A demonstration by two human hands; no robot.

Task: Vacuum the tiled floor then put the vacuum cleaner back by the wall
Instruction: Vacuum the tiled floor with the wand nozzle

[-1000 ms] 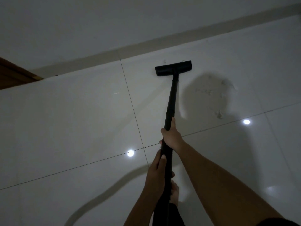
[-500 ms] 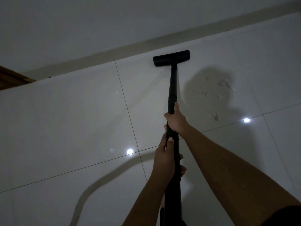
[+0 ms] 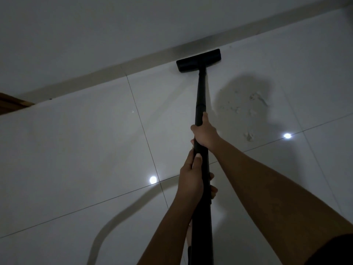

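Observation:
I hold a black vacuum wand [image 3: 201,96] that runs from the bottom of the view up to its flat black floor head [image 3: 198,60]. The head lies on the glossy white tiled floor [image 3: 76,150], right against the pale skirting of the wall [image 3: 95,35]. My right hand [image 3: 205,133] grips the wand farther up, my left hand [image 3: 191,181] grips it lower, nearer to me. Pale crumbs and scraps of debris [image 3: 248,106] lie on the tile to the right of the wand.
A wooden door frame corner [image 3: 11,104] shows at the left edge. A curved hose shadow [image 3: 114,217] crosses the lower floor. Two ceiling-light reflections shine on the tiles. The vacuum's body is out of view.
The floor head has slid forward from mid-tile to the skirting at the wall. Both arms have stretched out with it, hands keeping their grip.

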